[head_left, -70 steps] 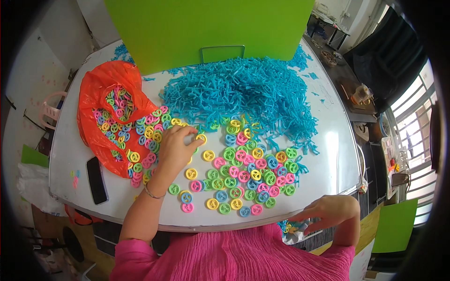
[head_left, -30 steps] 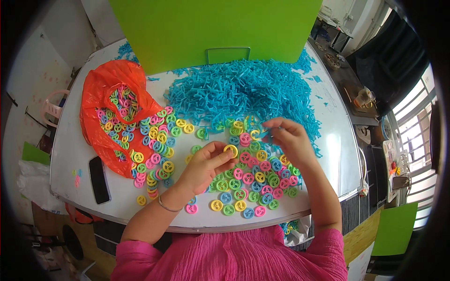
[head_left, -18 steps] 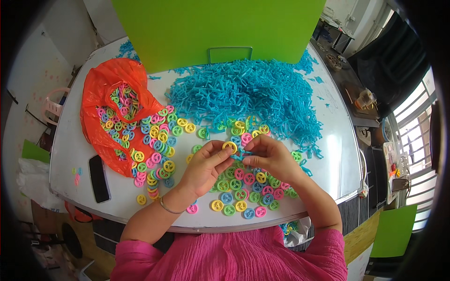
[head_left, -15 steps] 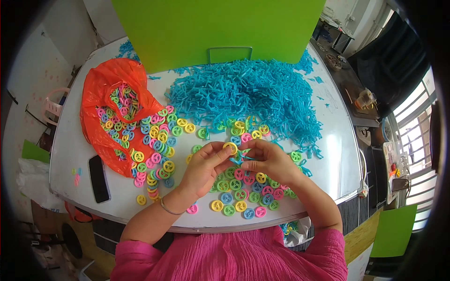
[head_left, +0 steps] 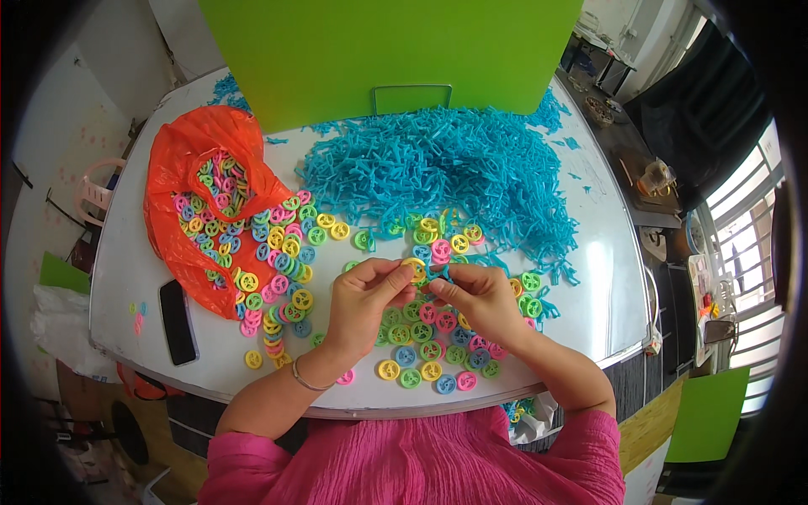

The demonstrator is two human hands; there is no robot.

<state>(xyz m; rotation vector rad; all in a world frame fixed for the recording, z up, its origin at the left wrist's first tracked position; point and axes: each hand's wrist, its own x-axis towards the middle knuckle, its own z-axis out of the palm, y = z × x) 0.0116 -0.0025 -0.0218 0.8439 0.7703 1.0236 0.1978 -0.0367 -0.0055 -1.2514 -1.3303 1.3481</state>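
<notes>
My left hand [head_left: 360, 299] pinches a small yellow plastic wheel [head_left: 413, 266] between thumb and fingers. Close against it, my right hand [head_left: 484, 305] grips a small blue plastic piece [head_left: 438, 273] by its fingertips. Whether the two parts touch is partly hidden by my fingers. Below and around both hands lie loose spoked wheels [head_left: 407, 356] in pink, green, yellow and blue. Beyond them spreads a big heap of thin blue plastic pieces [head_left: 438, 160].
An orange plastic bag [head_left: 164, 210] spills more wheels at the left, with a dark phone [head_left: 178, 322] in front of it. Behind the blue heap stands a green panel [head_left: 396, 55] with a wire handle [head_left: 412, 87]. The white table [head_left: 581, 324] has a rounded near edge.
My right hand has come slightly lower, and its fingers have closed in on the blue piece beside the yellow wheel. My left hand stays almost in place.
</notes>
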